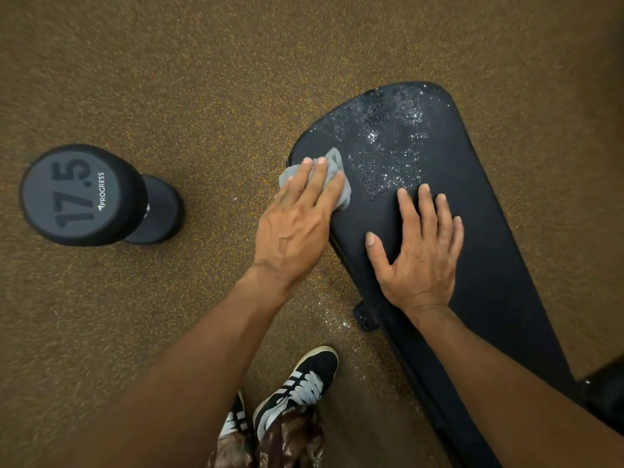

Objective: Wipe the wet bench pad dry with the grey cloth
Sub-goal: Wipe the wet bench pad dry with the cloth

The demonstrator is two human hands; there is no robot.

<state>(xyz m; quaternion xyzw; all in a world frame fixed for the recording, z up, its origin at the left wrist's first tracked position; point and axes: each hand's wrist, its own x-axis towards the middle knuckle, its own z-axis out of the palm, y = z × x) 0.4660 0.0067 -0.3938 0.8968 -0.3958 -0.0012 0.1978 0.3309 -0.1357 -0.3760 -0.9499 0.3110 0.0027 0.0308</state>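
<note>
Bare forearms (189, 359) come up from the bottom of the view, one to each hand. The left hand (290, 231) lies flat on the grey cloth (334, 162), its fingers straight and close together, pressing down rather than gripping. The cloth sits bunched under those fingers at the left edge of the bench pad (489, 231), partly overhanging it, with corners showing beyond the fingertips and beside the index finger. The right hand (418, 261) rests palm-down on the pad's dry middle, fingers released and spread, thumb out to the left, holding nothing.

Water droplets (391, 143) glisten over the pad's far end, in a patch that runs from the rounded far edge toward the right hand's fingertips and lies just to the right of the cloth. The near stretch of the black pad looks matt and dry. Under the pad's left edge, beside the right wrist, a dark fitting (366, 315) sticks out, possibly part of the frame.

Black shoes (300, 383) with white laces and stripes stand on the speckled brown floor (169, 79) near the pad's left edge, with patterned brown trousers (290, 440) above them. Well apart to the left, a black dumbbell (84, 195) marked 17.5 and PROGRESS rests on the floor.
</note>
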